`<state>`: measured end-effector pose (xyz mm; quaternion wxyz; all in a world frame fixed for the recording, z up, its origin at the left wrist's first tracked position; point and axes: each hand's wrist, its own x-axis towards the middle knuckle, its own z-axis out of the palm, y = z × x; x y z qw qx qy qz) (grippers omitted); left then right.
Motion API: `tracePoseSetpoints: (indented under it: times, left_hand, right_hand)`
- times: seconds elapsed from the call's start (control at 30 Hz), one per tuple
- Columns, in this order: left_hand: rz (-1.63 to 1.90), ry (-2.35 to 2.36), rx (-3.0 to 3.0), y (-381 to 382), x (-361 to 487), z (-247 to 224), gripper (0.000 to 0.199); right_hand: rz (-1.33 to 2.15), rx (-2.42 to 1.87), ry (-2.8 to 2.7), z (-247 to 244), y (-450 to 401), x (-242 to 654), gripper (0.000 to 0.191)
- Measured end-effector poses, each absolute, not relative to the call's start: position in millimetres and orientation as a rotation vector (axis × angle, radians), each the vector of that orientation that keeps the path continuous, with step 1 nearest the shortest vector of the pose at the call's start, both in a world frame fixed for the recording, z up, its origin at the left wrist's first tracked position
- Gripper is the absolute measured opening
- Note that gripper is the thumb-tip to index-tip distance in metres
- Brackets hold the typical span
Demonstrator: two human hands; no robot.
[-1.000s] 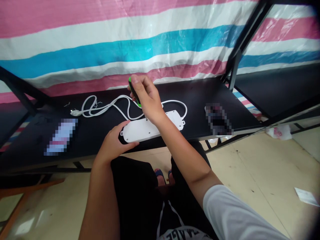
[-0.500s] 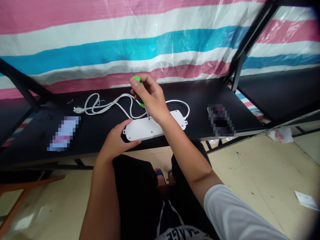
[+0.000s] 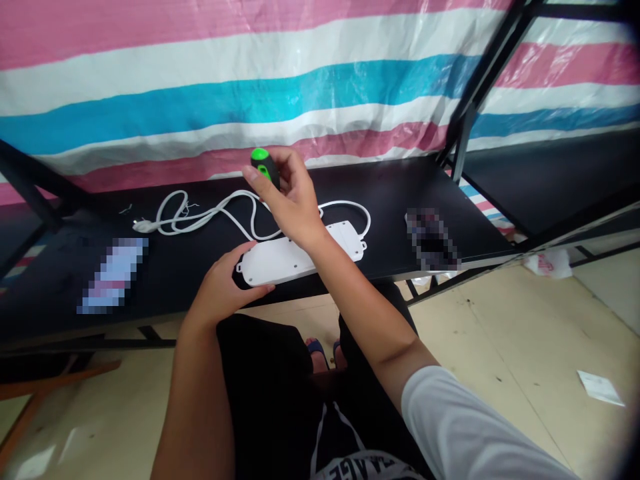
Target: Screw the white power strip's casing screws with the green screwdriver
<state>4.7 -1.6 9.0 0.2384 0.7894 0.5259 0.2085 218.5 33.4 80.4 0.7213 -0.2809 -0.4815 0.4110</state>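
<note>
A white power strip (image 3: pixel 280 260) lies underside up along the front of the black shelf, small screw holes showing on its face. My left hand (image 3: pixel 225 283) grips its left end, thumb on the near side and fingers on the far side. Above the strip, my right hand (image 3: pixel 293 190) is closed around the green and black handle of a screwdriver (image 3: pixel 264 167). The tool's shaft and tip are hidden behind that hand. From the strip's right end a white cord (image 3: pixel 367 217) loops behind my right hand to a plug (image 3: pixel 143 225) at the left.
A blurred-out phone-like thing (image 3: pixel 113 275) lies on the black shelf (image 3: pixel 200 267) at left, and another dark one (image 3: pixel 433 239) at right. Black metal posts (image 3: pixel 463 137) frame the shelf. Behind hangs a striped plastic sheet (image 3: pixel 240 87).
The screwdriver handle has tilted and shows more between my right thumb and fingers; its shaft, seen earlier at the strip, is now hidden. The whole view has shifted slightly.
</note>
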Motion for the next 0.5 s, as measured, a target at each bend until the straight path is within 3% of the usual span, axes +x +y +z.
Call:
tracePoseSetpoints:
  times: [0.5]
  left_hand:
    - [0.597,1.418,2.156,-2.0,4.2,6.4,0.104]
  right_hand:
    - [1.050,-0.649,-1.033,78.2,30.6,224.1,0.055]
